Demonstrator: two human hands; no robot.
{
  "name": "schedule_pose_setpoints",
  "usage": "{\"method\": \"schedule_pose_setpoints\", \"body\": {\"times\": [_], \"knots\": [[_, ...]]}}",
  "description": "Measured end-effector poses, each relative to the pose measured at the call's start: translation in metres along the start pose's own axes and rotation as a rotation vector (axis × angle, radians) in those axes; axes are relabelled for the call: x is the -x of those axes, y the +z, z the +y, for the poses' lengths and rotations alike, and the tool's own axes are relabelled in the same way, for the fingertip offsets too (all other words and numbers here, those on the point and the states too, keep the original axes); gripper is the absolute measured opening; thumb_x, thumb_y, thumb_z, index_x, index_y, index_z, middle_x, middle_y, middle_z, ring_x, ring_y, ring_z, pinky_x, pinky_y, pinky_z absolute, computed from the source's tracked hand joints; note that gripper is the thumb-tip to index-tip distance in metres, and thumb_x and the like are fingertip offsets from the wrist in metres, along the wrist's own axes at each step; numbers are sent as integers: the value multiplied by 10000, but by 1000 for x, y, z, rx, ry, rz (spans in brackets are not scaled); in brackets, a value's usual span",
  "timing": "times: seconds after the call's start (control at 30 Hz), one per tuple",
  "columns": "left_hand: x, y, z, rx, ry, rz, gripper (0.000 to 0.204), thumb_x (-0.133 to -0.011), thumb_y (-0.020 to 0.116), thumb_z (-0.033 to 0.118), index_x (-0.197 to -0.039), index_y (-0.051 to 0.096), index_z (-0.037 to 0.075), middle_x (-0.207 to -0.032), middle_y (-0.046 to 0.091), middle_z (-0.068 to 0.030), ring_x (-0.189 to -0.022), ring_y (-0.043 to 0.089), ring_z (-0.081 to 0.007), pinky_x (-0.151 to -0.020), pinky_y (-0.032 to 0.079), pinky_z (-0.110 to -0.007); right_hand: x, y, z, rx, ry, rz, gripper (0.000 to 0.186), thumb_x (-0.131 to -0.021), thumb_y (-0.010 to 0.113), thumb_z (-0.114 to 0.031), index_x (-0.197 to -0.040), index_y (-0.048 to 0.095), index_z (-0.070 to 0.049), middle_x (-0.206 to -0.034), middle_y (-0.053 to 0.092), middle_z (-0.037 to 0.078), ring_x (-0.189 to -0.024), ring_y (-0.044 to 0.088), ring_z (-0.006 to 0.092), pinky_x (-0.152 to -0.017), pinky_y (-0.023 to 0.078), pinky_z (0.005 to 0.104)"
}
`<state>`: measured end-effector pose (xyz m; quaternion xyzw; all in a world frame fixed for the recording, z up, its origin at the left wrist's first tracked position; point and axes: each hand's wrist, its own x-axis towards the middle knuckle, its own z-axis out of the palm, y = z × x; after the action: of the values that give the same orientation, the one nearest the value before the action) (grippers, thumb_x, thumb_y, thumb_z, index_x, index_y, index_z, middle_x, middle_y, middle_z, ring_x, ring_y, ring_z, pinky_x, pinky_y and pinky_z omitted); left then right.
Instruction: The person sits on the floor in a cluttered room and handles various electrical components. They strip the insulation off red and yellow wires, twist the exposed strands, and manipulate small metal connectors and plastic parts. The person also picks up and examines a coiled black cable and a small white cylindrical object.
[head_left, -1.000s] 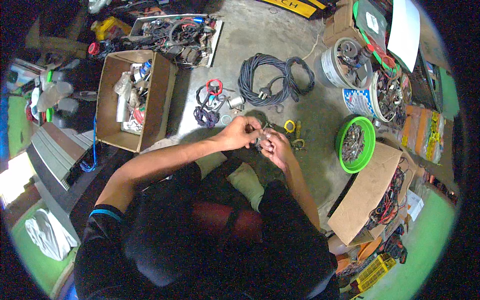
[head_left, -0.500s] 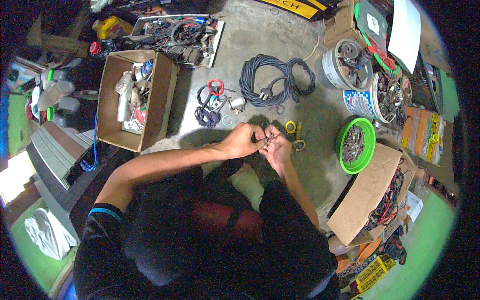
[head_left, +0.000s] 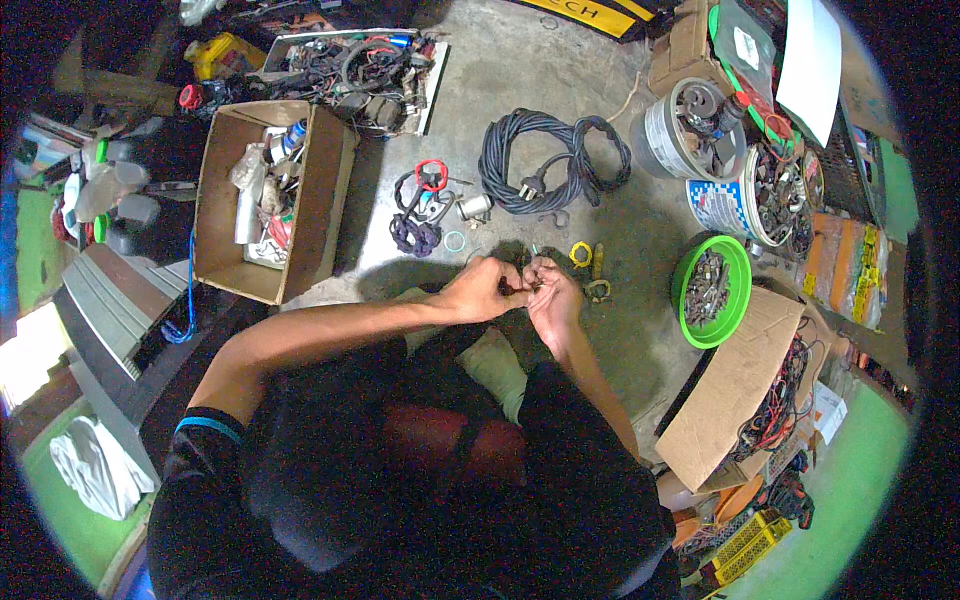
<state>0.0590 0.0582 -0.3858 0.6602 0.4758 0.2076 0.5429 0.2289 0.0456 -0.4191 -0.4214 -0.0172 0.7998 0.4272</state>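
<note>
Both hands meet over the floor, fingertips close together. My left hand (head_left: 484, 291) is closed, its thumb and forefinger pinched at something small and dark that I cannot make out. My right hand (head_left: 553, 300) faces palm up with fingers curled in, touching the left fingertips; whatever lies in it is too small to name. Just right of the hands are a yellow ring (head_left: 580, 254) and a small yellowish piece (head_left: 599, 290). Beyond them lie a coiled black power cable (head_left: 500, 160) with a plug, a small metal cylinder (head_left: 474, 207) and a dark tangled cord (head_left: 415, 232).
A green bowl (head_left: 741, 305) of small metal parts stands to the right, near a cardboard box (head_left: 735, 385) of wires. Buckets (head_left: 660, 140) of parts sit behind it. On the left are an open cardboard box (head_left: 325, 200) and a tray (head_left: 436, 88) heaped with parts.
The fingers of my right hand have curled and shifted slightly up and left. The small metal piece seen between the hands is now mostly hidden.
</note>
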Motion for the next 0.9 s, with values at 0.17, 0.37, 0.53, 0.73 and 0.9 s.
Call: {"method": "schedule_pose_setpoints", "body": {"times": [0.17, 0.37, 0.53, 0.73, 0.9], "knots": [[4, 2, -5, 174, -14, 5, 174, -830, 627, 155, -824, 656, -16, -712, 639, -175, -630, 619, -264, -611, 467, -393, 5, -3, 1, 57, -42, 51, 120, -863, 494, -178, -925, 540, -86, -788, 547, 26, -691, 522, 168, -578, 423, 314], [13, -12, -23, 109, 59, 165, 190, -837, 575, 162, -784, 615, -17, -671, 600, -178, -605, 586, -236, -602, 455, -370, 1, -23, -8, -263, -105, 223, 183, -889, 518, -187, -733, 467, -105, -617, 426, 6, -523, 429, 137, -462, 357, 280], [5, -37, -48, -38, -145, 283, 208, -699, 632, 125, -610, 550, -45, -623, 559, -184, -580, 580, -260, -559, 435, -393, -5, -31, -9, 133, -61, 322, 223, -915, 547, -191, -734, 435, -123, -534, 319, -44, -395, 312, 99, -360, 267, 260], [-3, -38, -69, -100, -103, 211, 253, -674, 665, 136, -569, 510, -34, -621, 547, -172, -592, 562, -271, -558, 422, -389, -3, 1, -12, 150, 23, 135, 91, -895, 522, -119, -837, 468, -74, -614, 402, 9, -527, 411, 147, -491, 352, 302], [-2, -38, -82, -58, -212, 222, 239, -681, 660, 148, -581, 523, -20, -561, 517, -145, -545, 515, -215, -542, 412, -375, -13, -24, -3, 283, -7, 56, 31, -832, 537, -81, -814, 522, -60, -616, 433, 15, -558, 434, 157, -521, 364, 296]]}}
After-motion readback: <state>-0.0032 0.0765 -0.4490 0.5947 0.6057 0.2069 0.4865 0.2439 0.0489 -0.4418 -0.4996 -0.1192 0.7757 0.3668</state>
